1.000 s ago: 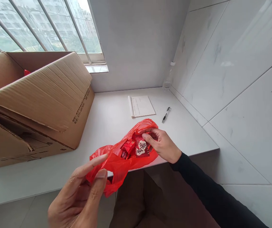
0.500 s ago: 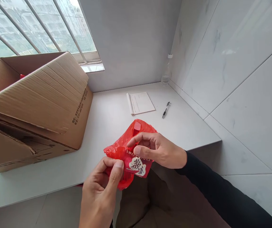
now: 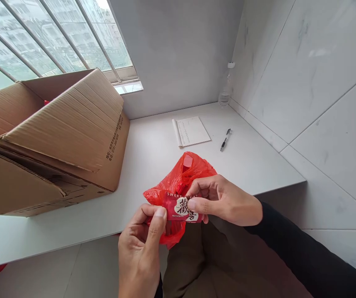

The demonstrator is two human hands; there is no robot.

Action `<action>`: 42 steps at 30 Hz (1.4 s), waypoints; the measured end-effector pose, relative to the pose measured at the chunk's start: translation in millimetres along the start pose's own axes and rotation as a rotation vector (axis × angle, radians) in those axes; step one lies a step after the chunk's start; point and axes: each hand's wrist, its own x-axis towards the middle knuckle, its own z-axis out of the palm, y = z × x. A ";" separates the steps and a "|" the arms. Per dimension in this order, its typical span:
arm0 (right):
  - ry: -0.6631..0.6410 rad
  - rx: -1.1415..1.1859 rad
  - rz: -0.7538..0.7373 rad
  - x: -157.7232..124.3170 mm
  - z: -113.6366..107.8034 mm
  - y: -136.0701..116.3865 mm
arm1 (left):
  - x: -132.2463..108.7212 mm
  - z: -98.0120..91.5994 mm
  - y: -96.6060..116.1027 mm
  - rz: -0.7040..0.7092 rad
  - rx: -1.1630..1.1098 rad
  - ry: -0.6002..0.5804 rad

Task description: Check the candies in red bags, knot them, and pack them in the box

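Observation:
A small dark-red candy packet (image 3: 170,205), printed "SWEET" with large Chinese characters on a cream patch, is held face up at the front edge of the table. My left hand (image 3: 142,242) pinches its left end between thumb and forefinger. On the right part of the packet, the thumb of my right hand (image 3: 230,203) presses the printed face, with the fingers curled behind. A thin red plastic bag (image 3: 168,182) lies crumpled just beyond and beneath the packet. Its mouth gapes, and a red box-like item (image 3: 188,161) shows inside; the rest of its contents is hidden.
A large open cardboard box (image 3: 72,124) takes up the left of the white table (image 3: 153,140). Toward the back lie a notepad (image 3: 193,131) and a black pen (image 3: 225,140). A clear bottle (image 3: 225,89) stands in the corner by the tiled wall.
My right thumb and fingers have come down from above the packet onto its right part. The packet has turned more level. The whole view has shifted slightly.

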 end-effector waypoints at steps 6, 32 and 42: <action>0.237 -0.221 -0.035 -1.5 7.6 -4.5 | -6.6 7.2 -0.2 0.120 0.210 0.187; 0.243 -0.023 -0.080 -9.4 15.1 -4.2 | 4.7 -5.0 -16.3 0.024 0.018 -0.136; 0.226 0.024 -0.075 -12.0 15.3 -7.4 | 4.3 -4.1 -17.3 0.037 -0.021 -0.136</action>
